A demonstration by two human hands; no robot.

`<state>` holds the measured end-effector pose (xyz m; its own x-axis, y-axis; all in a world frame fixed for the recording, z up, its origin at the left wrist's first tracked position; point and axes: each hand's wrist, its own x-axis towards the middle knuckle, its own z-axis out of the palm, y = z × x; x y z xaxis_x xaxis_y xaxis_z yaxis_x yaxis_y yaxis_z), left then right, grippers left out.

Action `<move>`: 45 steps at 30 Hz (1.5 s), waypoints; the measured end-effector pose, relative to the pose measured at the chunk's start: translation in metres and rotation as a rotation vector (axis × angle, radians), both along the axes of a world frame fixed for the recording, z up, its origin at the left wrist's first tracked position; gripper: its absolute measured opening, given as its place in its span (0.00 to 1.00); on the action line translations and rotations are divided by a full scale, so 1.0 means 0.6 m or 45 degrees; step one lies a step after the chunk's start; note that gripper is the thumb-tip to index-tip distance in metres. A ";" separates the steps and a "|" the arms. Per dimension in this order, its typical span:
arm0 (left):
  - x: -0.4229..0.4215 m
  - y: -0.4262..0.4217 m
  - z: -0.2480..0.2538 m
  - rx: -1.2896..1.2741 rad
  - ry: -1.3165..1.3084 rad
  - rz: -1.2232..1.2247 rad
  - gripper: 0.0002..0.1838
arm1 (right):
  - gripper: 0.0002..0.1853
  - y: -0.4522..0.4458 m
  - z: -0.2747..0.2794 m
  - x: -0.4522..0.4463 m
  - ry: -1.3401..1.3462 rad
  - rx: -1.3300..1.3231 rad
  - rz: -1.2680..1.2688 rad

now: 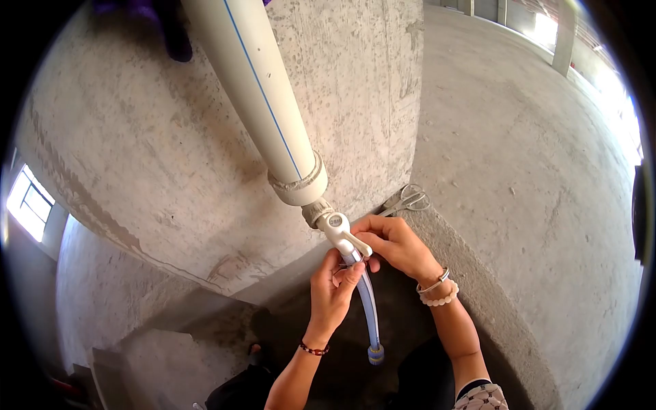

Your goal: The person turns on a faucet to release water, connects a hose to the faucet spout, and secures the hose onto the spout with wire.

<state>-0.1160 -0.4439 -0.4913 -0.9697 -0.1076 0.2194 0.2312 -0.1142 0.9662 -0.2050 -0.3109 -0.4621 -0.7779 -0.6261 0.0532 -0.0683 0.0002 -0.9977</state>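
A white plastic tap with a lever handle hangs from the end of a thick white pipe with a blue stripe. A bluish clear hose is joined to the tap's outlet and dangles down to a fitting at its lower end. My left hand is closed, thumb and fingers pinching the top of the hose just under the tap. On the other side, my right hand is closed with curled fingers beside the lever; its fingertips are partly hidden behind the tap, and what they hold is unclear.
Behind the pipe rises a big round concrete column. Scissors lie on a concrete ledge to the right of the column's foot. A dark purple glove-like thing shows at the upper left.
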 end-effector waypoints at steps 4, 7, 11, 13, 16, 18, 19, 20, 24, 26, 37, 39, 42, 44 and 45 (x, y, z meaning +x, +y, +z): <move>0.001 -0.001 -0.005 -0.027 0.004 0.044 0.17 | 0.11 0.006 -0.023 0.002 -0.186 -0.189 0.120; 0.002 0.003 0.002 0.000 0.021 0.006 0.16 | 0.11 0.006 -0.046 -0.011 -0.101 -0.275 0.160; 0.002 -0.005 -0.004 -0.049 0.027 0.035 0.17 | 0.13 0.012 -0.058 -0.020 0.574 -0.252 0.088; 0.000 -0.009 -0.006 -0.089 0.018 0.035 0.18 | 0.15 0.018 -0.050 -0.012 0.877 -0.181 0.004; 0.001 -0.010 -0.008 -0.145 0.005 0.065 0.18 | 0.18 0.028 -0.057 -0.012 1.265 -0.055 -0.114; -0.002 -0.010 -0.012 -0.203 0.022 0.083 0.18 | 0.19 0.028 -0.067 -0.018 1.361 -0.007 -0.149; -0.001 -0.011 -0.011 -0.209 0.020 0.081 0.18 | 0.19 0.026 -0.073 -0.026 1.495 -0.041 -0.162; 0.002 -0.014 -0.009 -0.296 0.006 0.093 0.18 | 0.20 0.025 -0.079 -0.034 1.628 -0.076 -0.175; -0.003 -0.012 -0.013 -0.400 0.114 0.213 0.17 | 0.17 0.010 -0.090 -0.063 1.939 -0.171 -0.247; -0.004 -0.013 -0.013 -0.420 0.116 0.204 0.17 | 0.17 0.011 -0.086 -0.070 1.977 -0.166 -0.226; 0.001 -0.011 -0.005 -0.428 0.060 0.175 0.15 | 0.09 0.040 -0.031 -0.056 1.758 0.021 0.178; 0.003 -0.010 -0.005 -0.394 -0.022 0.147 0.14 | 0.11 0.044 -0.016 -0.048 1.574 0.202 0.264; 0.002 -0.012 -0.001 -0.373 -0.014 0.132 0.13 | 0.11 0.042 -0.006 -0.038 1.327 0.145 0.269; -0.002 -0.012 -0.004 -0.331 0.036 0.142 0.14 | 0.13 0.038 -0.004 -0.039 1.116 0.143 0.338; -0.002 -0.013 -0.006 -0.347 0.043 0.148 0.13 | 0.16 0.035 0.000 -0.037 0.900 0.121 0.394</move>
<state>-0.1172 -0.4519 -0.4948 -0.9461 -0.1499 0.2871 0.2599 0.1775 0.9492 -0.2274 -0.2900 -0.4619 -0.3684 -0.8359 0.4069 -0.6991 -0.0394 -0.7139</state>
